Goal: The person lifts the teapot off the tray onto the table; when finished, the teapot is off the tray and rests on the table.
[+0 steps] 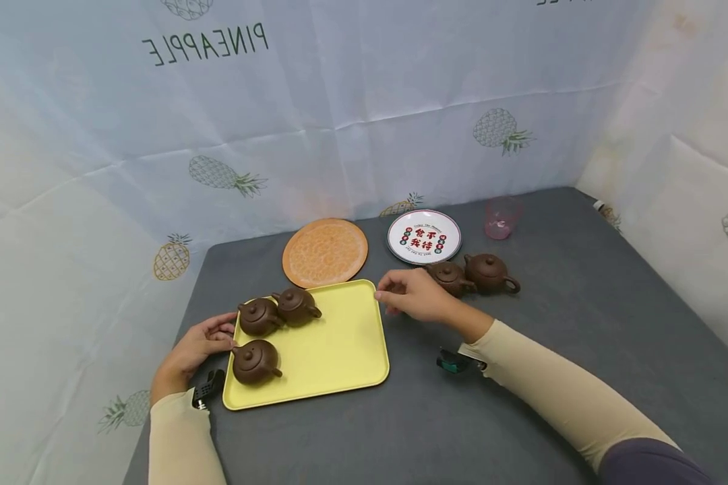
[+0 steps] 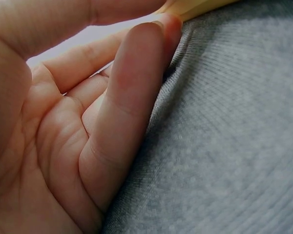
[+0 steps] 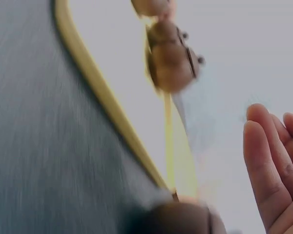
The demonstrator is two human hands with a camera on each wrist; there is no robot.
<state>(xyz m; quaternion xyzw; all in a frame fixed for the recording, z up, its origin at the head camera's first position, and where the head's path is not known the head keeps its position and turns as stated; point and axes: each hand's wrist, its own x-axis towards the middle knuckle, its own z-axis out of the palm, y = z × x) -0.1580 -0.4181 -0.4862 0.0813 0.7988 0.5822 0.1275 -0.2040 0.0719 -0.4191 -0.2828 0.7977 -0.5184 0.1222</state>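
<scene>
My left hand (image 1: 203, 347) is at the left rim of a yellow tray (image 1: 334, 343); in the left wrist view its curled fingers (image 2: 132, 92) meet the tray's edge. On the tray's left part stand three brown teapots: a front teapot (image 1: 255, 362), a back-left teapot (image 1: 258, 316) and another teapot (image 1: 295, 306) beside it. Near the tray's back right corner hovers my right hand (image 1: 415, 296), fingers loosely bent and holding nothing. Behind its wrist are a partly hidden teapot (image 1: 449, 277) and a further teapot (image 1: 488, 273), close together.
A round orange mat (image 1: 325, 252) lies behind the tray. Right of it sits a white plate (image 1: 425, 236) with printed characters, then a pink clear cup (image 1: 501, 219). Pineapple-print cloth (image 1: 340, 162) hangs behind the grey tabletop (image 1: 364, 438).
</scene>
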